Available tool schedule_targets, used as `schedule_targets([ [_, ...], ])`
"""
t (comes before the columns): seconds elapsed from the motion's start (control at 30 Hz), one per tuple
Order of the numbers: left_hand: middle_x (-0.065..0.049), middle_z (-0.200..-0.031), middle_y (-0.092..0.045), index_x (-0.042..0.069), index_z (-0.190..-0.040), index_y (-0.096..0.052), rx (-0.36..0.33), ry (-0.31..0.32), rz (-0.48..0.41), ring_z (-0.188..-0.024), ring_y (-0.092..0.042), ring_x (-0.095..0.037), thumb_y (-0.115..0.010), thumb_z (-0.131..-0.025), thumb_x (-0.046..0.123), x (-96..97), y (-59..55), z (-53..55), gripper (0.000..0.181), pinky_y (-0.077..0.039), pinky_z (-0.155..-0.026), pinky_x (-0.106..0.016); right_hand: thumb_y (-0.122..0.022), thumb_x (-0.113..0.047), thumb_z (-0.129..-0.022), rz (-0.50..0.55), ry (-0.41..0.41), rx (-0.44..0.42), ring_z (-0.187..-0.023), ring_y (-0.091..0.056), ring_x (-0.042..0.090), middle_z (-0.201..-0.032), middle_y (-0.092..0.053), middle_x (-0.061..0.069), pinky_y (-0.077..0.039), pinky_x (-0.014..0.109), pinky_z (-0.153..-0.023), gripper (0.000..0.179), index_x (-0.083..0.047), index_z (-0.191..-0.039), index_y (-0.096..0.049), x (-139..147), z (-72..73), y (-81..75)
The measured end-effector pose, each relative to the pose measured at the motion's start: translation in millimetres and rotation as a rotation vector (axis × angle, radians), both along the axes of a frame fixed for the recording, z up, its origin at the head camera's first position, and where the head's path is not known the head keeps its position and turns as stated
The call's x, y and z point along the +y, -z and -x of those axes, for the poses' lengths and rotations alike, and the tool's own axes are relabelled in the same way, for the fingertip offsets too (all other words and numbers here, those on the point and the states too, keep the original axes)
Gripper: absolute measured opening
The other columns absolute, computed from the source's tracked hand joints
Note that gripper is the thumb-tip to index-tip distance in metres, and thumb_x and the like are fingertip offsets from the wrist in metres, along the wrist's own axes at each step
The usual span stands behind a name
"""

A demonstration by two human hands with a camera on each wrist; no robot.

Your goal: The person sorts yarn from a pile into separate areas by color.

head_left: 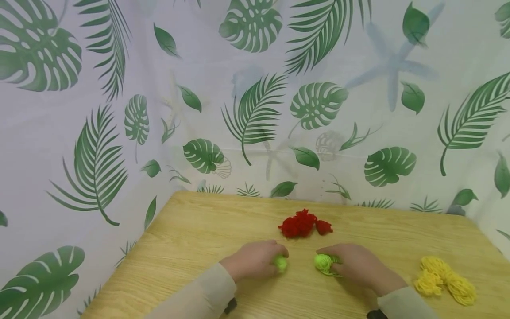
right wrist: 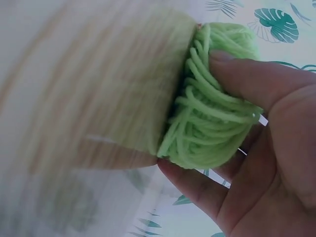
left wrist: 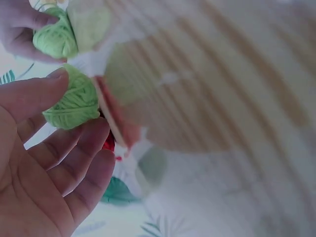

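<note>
My left hand (head_left: 256, 260) pinches a small lime-green ball of yarn (head_left: 280, 264) between thumb and fingers, close over the wooden table. In the left wrist view this ball (left wrist: 74, 101) is neatly wound, and the fingers lie along its lower side. To the right, my right hand (head_left: 356, 266) grips a larger lime-green ball of yarn (head_left: 323, 263). Its looped strands (right wrist: 212, 103) show in the right wrist view, with the thumb on top and a fingertip at the lower edge. A gap separates the two balls.
Beyond the hands lies a tangled bundle of red yarn (head_left: 299, 223) with a small red piece (head_left: 323, 227) on its right. Bundles of yellow yarn (head_left: 446, 281) rest at the right of the wooden table (head_left: 199, 221). A leaf-patterned curtain (head_left: 255, 177) stands behind the far edge.
</note>
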State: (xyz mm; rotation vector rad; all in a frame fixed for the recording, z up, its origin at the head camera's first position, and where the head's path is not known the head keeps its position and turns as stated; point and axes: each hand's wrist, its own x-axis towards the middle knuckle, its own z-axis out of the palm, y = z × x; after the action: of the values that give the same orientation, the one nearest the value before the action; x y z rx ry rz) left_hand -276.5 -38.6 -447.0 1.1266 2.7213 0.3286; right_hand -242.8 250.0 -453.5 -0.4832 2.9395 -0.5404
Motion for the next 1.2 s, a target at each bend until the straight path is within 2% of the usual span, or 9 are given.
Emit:
schedule_targets([
  [0.27, 0.007, -0.132, -0.062, 0.024, -0.131, -0.065, -0.003, -0.125, -0.096, -0.122, -0.057, -0.012, -0.067, -0.092, 0.018, -37.3, -5.5, 2.7, 0.040, -0.047, -0.101, -0.037, -0.077, -0.013, -0.085, 0.012, 0.017, 0.009, -0.112, -0.063, 0.029, -0.122, -0.070, 0.002, -0.048, 0.058, -0.097, 0.041, -0.022, -0.126, -0.073, 0.5, -0.8, -1.7],
  [0.37, 0.005, -0.133, -0.062, 0.022, -0.132, -0.065, -0.027, -0.187, -0.151, -0.126, -0.056, -0.016, -0.066, -0.090, 0.016, -55.8, -5.7, 3.0, 0.042, -0.045, -0.104, -0.041, -0.076, -0.015, -0.086, 0.017, 0.022, 0.004, -0.111, -0.063, 0.027, -0.122, -0.070, 0.002, -0.048, 0.058, -0.096, 0.041, -0.023, -0.126, -0.073, 1.2, 0.2, -1.3],
  [0.6, -0.005, -0.135, -0.060, 0.015, -0.134, -0.062, -0.144, -0.351, -0.340, -0.121, -0.056, -0.023, -0.065, -0.091, 0.010, -106.0, 0.7, 3.4, 0.044, -0.046, -0.100, -0.048, -0.077, -0.017, -0.086, 0.020, 0.029, -0.026, -0.111, -0.062, 0.025, -0.123, -0.069, 0.000, -0.048, 0.057, -0.096, 0.041, -0.026, -0.126, -0.072, 3.9, 1.0, -0.3],
  [0.73, -0.005, -0.135, -0.059, 0.015, -0.134, -0.062, -0.151, -0.448, -0.420, -0.122, -0.055, -0.025, -0.065, -0.093, 0.008, -133.9, 5.5, 2.0, 0.042, -0.046, -0.101, -0.050, -0.077, -0.017, -0.086, 0.029, 0.045, -0.038, -0.113, -0.062, 0.026, -0.124, -0.069, 0.000, -0.047, 0.058, -0.098, 0.041, -0.027, -0.126, -0.072, 3.7, 1.3, 0.9],
  [0.83, -0.005, -0.137, -0.058, 0.014, -0.134, -0.062, -0.147, -0.507, -0.444, -0.128, -0.052, -0.027, -0.065, -0.095, 0.007, -150.0, 8.4, -1.4, 0.040, -0.042, -0.105, -0.051, -0.078, -0.017, -0.086, 0.048, 0.047, -0.031, -0.113, -0.062, 0.026, -0.124, -0.069, 0.000, -0.047, 0.058, -0.097, 0.042, -0.027, -0.126, -0.073, 3.3, 2.4, 2.6],
  [0.97, -0.007, -0.138, -0.057, 0.015, -0.133, -0.062, -0.157, -0.555, -0.452, -0.130, -0.051, -0.027, -0.067, -0.095, 0.007, -162.5, 10.0, -3.6, 0.039, -0.041, -0.106, -0.052, -0.077, -0.015, -0.085, 0.061, 0.055, -0.024, -0.111, -0.062, 0.025, -0.123, -0.069, 0.000, -0.047, 0.058, -0.097, 0.042, -0.027, -0.125, -0.073, 2.9, 1.9, 3.1],
  [1.2, -0.011, -0.142, -0.054, 0.014, -0.137, -0.060, -0.162, -0.607, -0.475, -0.132, -0.049, -0.031, -0.067, -0.096, 0.006, -173.9, 14.0, 0.0, 0.042, -0.041, -0.106, -0.055, -0.075, -0.016, -0.085, 0.055, 0.085, -0.038, -0.110, -0.060, 0.023, -0.125, -0.068, 0.000, -0.047, 0.058, -0.097, 0.043, -0.027, -0.126, -0.072, 0.0, 0.9, 1.0],
])
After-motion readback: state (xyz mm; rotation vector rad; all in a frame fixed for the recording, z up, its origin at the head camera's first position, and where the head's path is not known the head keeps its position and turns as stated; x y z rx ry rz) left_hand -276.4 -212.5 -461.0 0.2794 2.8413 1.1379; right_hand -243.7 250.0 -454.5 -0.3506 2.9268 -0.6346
